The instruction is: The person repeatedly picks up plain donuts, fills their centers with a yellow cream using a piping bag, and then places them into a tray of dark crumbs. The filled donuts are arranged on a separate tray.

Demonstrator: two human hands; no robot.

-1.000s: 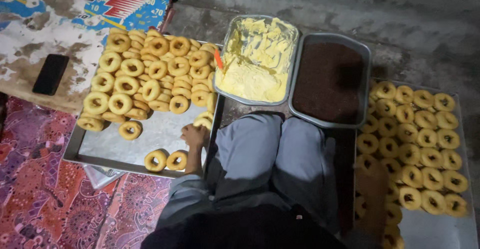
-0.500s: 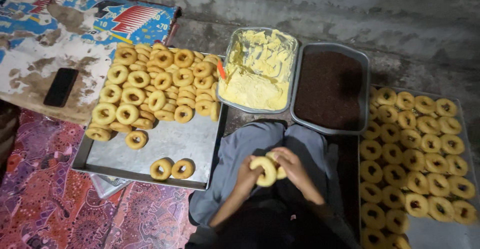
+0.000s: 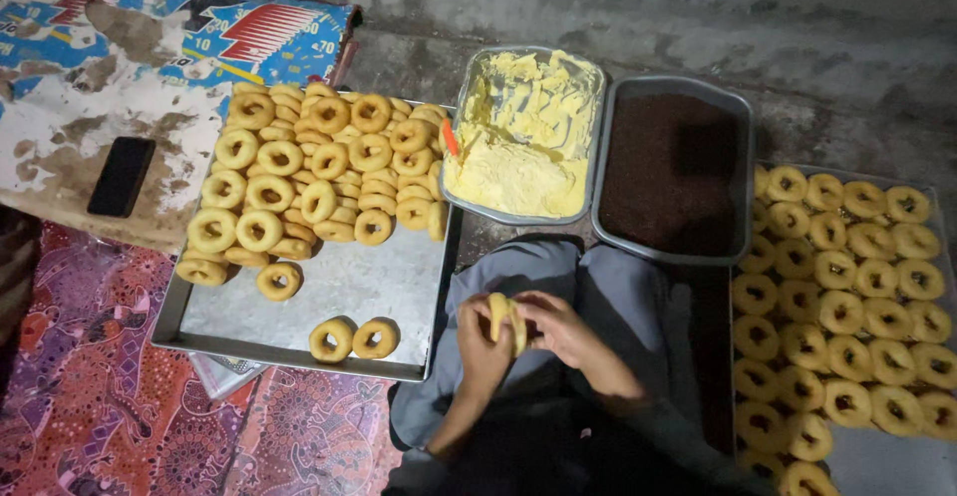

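Fingers of the left hand and right hand pinch one soft yellow dough ring over the lap. Beside them, a shiny metal tray holds many rings, one pan lumpy yellow cream, another pan dark crumbs.

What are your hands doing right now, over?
Both hands, left hand and right hand, gripping one dough ring over lap. Metal tray left. Nothing in the way.

Pale yellow rings, grey tray, dark brown crumbs, purple patterned cloth.
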